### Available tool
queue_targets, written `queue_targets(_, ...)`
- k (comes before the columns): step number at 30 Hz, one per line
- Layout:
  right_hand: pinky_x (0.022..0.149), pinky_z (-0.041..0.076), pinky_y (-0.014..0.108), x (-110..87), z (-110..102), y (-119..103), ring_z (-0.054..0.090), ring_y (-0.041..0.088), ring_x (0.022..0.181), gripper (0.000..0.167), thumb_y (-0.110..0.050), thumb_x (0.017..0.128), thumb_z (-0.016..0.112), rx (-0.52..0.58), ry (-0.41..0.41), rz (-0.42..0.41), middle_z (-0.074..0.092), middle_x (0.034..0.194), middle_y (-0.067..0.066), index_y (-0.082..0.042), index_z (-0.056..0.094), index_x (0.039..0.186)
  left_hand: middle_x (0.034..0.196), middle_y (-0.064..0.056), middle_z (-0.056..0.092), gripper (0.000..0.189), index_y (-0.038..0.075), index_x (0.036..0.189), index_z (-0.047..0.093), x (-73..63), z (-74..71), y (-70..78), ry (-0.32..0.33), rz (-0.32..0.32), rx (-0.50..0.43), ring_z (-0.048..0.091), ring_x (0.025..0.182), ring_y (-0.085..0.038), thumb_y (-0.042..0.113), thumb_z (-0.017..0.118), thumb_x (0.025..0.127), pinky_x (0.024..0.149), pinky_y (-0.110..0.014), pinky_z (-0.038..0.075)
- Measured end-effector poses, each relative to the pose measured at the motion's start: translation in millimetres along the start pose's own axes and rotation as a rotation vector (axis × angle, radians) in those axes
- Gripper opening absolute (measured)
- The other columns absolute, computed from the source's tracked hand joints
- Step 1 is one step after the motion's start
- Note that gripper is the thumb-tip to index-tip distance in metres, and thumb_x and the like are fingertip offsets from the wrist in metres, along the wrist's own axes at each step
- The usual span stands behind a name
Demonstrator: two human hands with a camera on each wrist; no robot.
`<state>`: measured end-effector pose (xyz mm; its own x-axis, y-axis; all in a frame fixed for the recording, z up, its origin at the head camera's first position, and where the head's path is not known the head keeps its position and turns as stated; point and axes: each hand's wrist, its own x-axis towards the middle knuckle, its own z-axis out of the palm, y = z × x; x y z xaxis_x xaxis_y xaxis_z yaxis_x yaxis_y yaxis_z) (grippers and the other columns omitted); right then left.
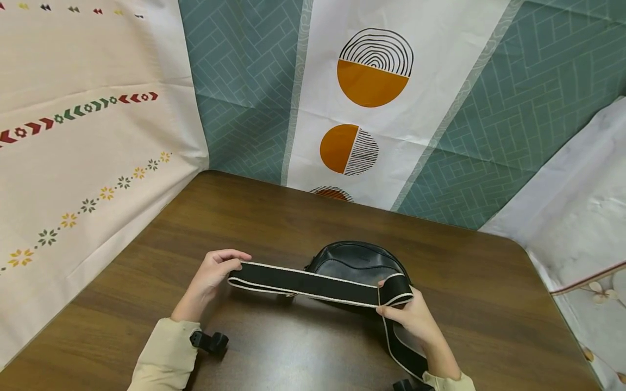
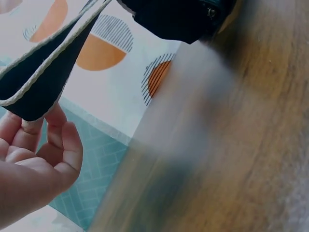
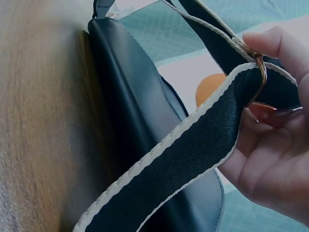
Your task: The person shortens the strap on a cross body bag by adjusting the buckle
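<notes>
A black shoulder strap (image 1: 308, 283) with white edging is stretched above the table, in front of a black handbag (image 1: 359, 260) with a rounded top. My left hand (image 1: 212, 277) pinches the folded left end of the strap between thumb and fingers. At the other end, my right hand (image 1: 415, 317) grips the strap beside its gold-coloured metal slider (image 3: 262, 72), where the webbing forms a loop. From there the strap hangs down towards the right wrist. In the right wrist view the bag's dark side (image 3: 130, 96) lies behind the strap. The strap covers part of the bag's front.
The brown wooden table (image 1: 244, 212) reaches back to patterned cloth hangings (image 1: 244, 81) behind and at both sides. Black wrist camera mounts (image 1: 210, 342) are strapped near both cuffs.
</notes>
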<state>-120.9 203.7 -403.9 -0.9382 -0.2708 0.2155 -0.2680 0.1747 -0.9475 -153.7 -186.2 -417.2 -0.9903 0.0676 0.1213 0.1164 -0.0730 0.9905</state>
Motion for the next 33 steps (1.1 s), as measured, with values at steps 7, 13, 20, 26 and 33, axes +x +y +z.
queue_targets(7, 0.065, 0.045, 0.022, 3.5, 3, -2, 0.053, 0.009, 0.08, 0.042, 0.015, 0.066, 0.066, -0.002, -0.012, -0.056, 0.057, 0.096, 0.001, 0.016, 0.049, 0.103, 0.077, 0.002, 0.064, 0.015, -0.012, 0.084, 0.064, 2.9, 1.6, -5.7, 0.021, -0.049, 0.099, 0.053, 0.071, -0.007, -0.009, 0.051, 0.077, 0.064, -0.02, 0.042)
queue_targets(13, 0.064, 0.046, 0.021, 6.8, 7, -5, 0.054, 0.007, 0.078, 0.042, 0.015, 0.065, 0.067, 0.012, -0.006, -0.055, 0.058, 0.092, 0.002, 0.019, 0.049, 0.103, 0.081, -0.017, 0.062, 0.016, -0.015, 0.091, 0.061, 5.4, 4.7, -3.2, -0.071, 0.005, 0.285, 0.052, 0.065, -0.009, -0.004, 0.059, 0.079, 0.058, -0.022, 0.042)
queue_targets(20, 0.06, 0.045, 0.022, 4.8, 10, -6, 0.053, 0.007, 0.073, 0.041, 0.015, 0.065, 0.066, 0.026, -0.027, -0.055, 0.058, 0.09, 0.003, 0.017, 0.05, 0.104, 0.076, -0.005, 0.062, 0.013, -0.006, 0.087, 0.065, 2.1, 10.8, 4.6, -0.116, -0.026, 0.513, 0.052, 0.067, -0.014, 0.003, 0.061, 0.079, 0.06, -0.027, 0.043)
queue_targets(26, 0.062, 0.046, 0.022, 5.6, 11, -8, 0.054, 0.007, 0.075, 0.044, 0.015, 0.066, 0.067, 0.037, -0.036, -0.046, 0.059, 0.092, 0.005, 0.021, 0.047, 0.105, 0.077, -0.003, 0.063, 0.01, -0.002, 0.085, 0.066, 2.8, 25.2, 13.5, -0.128, 0.013, 0.585, 0.056, 0.071, -0.014, 0.005, 0.06, 0.081, 0.064, -0.029, 0.044)
queue_targets(33, 0.063, 0.047, 0.022, 4.0, 11, -6, 0.055, 0.008, 0.078, 0.048, 0.013, 0.069, 0.066, 0.061, -0.064, -0.038, 0.057, 0.096, 0.011, 0.023, 0.043, 0.109, 0.077, -0.004, 0.063, 0.009, 0.0, 0.083, 0.067, 4.2, 54.8, 24.0, -0.24, 0.078, 0.532, 0.055, 0.069, -0.012, 0.007, 0.061, 0.081, 0.062, -0.026, 0.044)
